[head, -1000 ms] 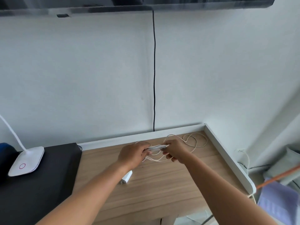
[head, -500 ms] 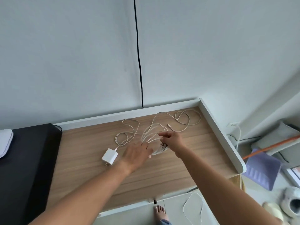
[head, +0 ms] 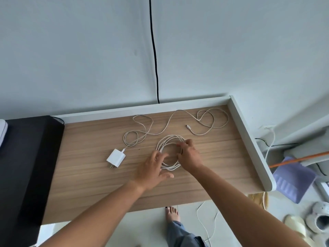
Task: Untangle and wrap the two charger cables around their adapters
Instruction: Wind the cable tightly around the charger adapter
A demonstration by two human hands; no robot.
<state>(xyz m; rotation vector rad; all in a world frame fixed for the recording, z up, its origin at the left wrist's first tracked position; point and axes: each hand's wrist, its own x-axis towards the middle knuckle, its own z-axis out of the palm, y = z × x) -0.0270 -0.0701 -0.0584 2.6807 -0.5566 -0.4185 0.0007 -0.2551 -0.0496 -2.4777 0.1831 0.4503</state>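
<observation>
A white adapter (head: pixel 116 158) lies on the wooden desk (head: pixel 85 175), prongs toward me. Its white cable (head: pixel 169 122) runs in loose loops to the back right, ending in a free plug (head: pixel 188 126). A second white cable forms a round coil (head: pixel 169 139) at the desk's middle. My left hand (head: pixel 153 170) lies over the coil's left side with fingers spread and straight. My right hand (head: pixel 189 155) rests on the coil's right side, fingertips pinching its strands. A second adapter is not visible.
A white raised rim (head: pixel 249 139) borders the desk at the back and right. A black surface (head: pixel 26 157) adjoins on the left. A black wire (head: pixel 154 50) hangs down the wall. On the floor lie my foot (head: pixel 172 213), slippers (head: pixel 318 216) and another white cord (head: pixel 204 221).
The view tilted down. Both hands lowered the gathered cable onto the desk, where it now lies as a round coil; my left hand has opened flat over it.
</observation>
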